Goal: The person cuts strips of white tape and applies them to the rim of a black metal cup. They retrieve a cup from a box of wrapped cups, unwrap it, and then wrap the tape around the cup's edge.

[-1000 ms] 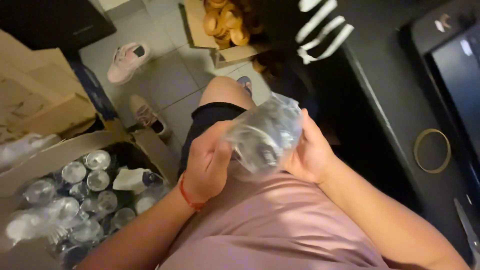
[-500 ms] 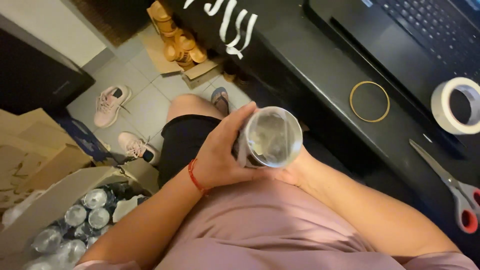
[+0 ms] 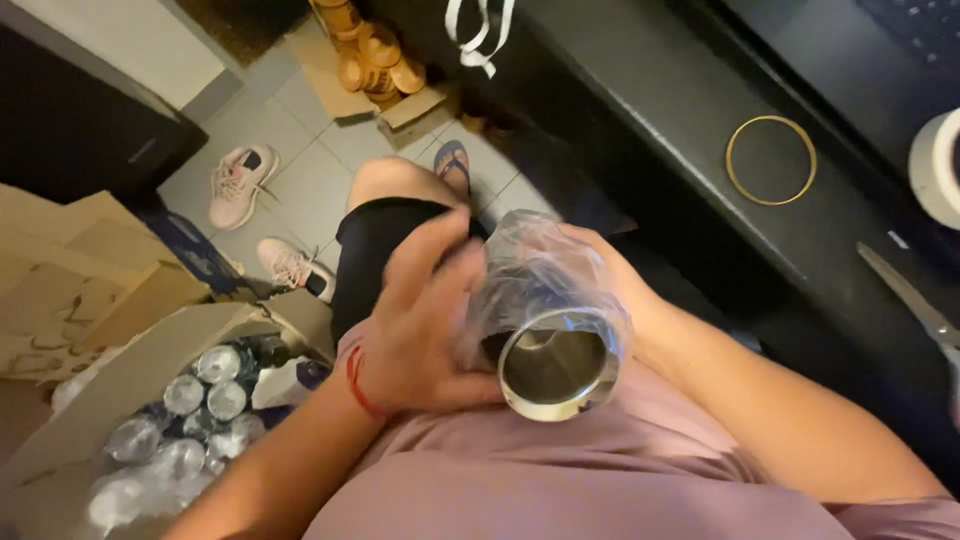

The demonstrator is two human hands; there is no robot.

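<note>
Steel cup (image 3: 556, 368) in clear plastic wrap (image 3: 540, 270), between left hand (image 3: 425, 330) and right hand (image 3: 615, 275)

Pink shirt (image 3: 600, 480), black shorts (image 3: 385, 245), red wrist string (image 3: 357, 385).

cup (image 3: 556, 370): metal, smooth; the inside looked brushed with a dull shine, the rim brighter.
wrap (image 3: 535, 270): thin clear plastic, crinkled and glossy, round the cup.
box (image 3: 120, 380): plain brown cardboard, matt.
wrapped cups (image 3: 185, 395): metal under shiny clear plastic, in the box.
shirt (image 3: 600, 480): soft pink cloth, matt.
desk (image 3: 640, 110): dark, smooth, faintly glossy.
ring (image 3: 771, 160): thin, yellowish, looked like rubber.
floor (image 3: 300, 170): pale tiles, smooth.
string (image 3: 358, 385): red thread on the wrist.
</note>
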